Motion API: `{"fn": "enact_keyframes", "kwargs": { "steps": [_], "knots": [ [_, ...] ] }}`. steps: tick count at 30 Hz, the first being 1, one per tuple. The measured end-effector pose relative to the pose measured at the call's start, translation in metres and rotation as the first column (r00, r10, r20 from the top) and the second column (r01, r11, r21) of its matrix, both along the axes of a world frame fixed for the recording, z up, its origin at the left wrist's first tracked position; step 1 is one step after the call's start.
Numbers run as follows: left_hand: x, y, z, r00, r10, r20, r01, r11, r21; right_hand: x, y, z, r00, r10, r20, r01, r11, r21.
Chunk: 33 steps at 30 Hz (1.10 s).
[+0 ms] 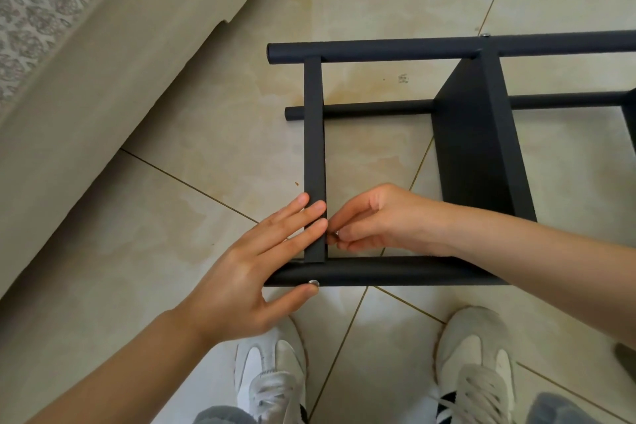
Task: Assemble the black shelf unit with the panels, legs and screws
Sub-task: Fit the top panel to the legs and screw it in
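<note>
Left hand [247,272]: the fingers [303,217] lie straight and close together, pressed flat across the near end of a narrow black end panel [314,134], curled round nothing; the thumb [296,293] is spread away from them, its tip just below a silver screw head [313,283] set in the near leg [378,272]. Right hand [378,220]: thumb and fingertips are drawn together in a pinch on a small silvery fastener [337,233], held at the right face of the same panel, directly opposite the left fingers; how far it is seated in the panel cannot be told. The end panel runs from the near leg to the far leg [413,49], a round black tube that carries a second screw head [485,35] further right. A third tube [371,109] lies lower, between these two. To the right, a wider black panel [461,120] stands on edge between the legs. Together these parts form the black shelf unit [506,162], lying on its side on a beige tiled floor [172,217], right of centre and running out of view at the right edge. Pale upholstered furniture [103,96] borders the floor at far left. Two light-coloured shoes [275,375] [475,354] stand nearest the viewer, below the near leg.
</note>
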<state>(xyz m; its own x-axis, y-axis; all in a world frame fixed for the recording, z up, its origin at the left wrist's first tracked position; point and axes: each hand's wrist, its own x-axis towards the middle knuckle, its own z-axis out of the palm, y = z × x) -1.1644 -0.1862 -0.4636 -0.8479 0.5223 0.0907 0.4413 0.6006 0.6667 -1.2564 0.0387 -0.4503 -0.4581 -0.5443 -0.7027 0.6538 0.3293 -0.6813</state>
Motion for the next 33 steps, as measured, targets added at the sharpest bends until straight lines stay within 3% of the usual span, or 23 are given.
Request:
{"fn": "enact_keyframes", "kwargs": {
  "steps": [4,12,33],
  "knots": [
    [0.002,0.002,-0.002,1.000,0.023,0.015,-0.023,0.999,0.042,-0.003,-0.007,-0.003,0.997,0.032,0.074,-0.033,0.999,0.009],
    [0.001,0.004,-0.003,0.999,0.036,0.004,-0.037,0.997,0.063,0.001,-0.020,-0.009,0.988,0.135,0.073,-0.138,0.990,0.028],
    [0.000,0.005,-0.003,0.999,0.035,-0.022,-0.034,0.998,0.049,0.000,-0.019,-0.018,0.978,0.196,0.074,-0.196,0.981,-0.012]
  ]
}}
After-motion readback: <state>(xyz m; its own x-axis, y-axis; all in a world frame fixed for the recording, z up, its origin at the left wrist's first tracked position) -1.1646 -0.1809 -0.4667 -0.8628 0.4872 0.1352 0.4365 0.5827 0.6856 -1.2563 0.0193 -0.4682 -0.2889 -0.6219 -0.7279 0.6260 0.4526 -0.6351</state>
